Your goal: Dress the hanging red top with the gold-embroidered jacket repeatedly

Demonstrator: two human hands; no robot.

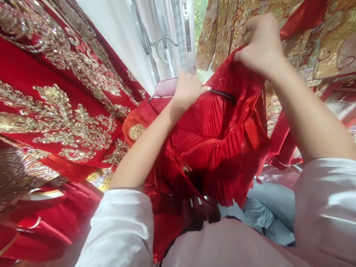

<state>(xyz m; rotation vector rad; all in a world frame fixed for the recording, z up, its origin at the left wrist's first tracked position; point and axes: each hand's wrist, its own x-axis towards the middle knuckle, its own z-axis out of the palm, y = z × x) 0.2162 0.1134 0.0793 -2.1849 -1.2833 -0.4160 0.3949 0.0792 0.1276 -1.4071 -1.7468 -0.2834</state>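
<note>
In front of me a red pleated garment [205,148] hangs partly over a clothes hanger [164,89] with a metal hook and a flat pinkish panel. My left hand [189,88] is closed around the hanger near its middle. The hanger's dark arm runs to the right into the garment's opening. Higher up on the right, my right hand [257,46] pinches the garment's red edge and lifts it away from the hanger. A round gold patch [137,131] shows on the cloth at the left.
Red garments with gold sequin embroidery [55,100] hang close on the left. Gold patterned garments [333,48] hang at the upper right. A white door frame with a metal lock plate [188,33] stands behind, with greenery beyond it.
</note>
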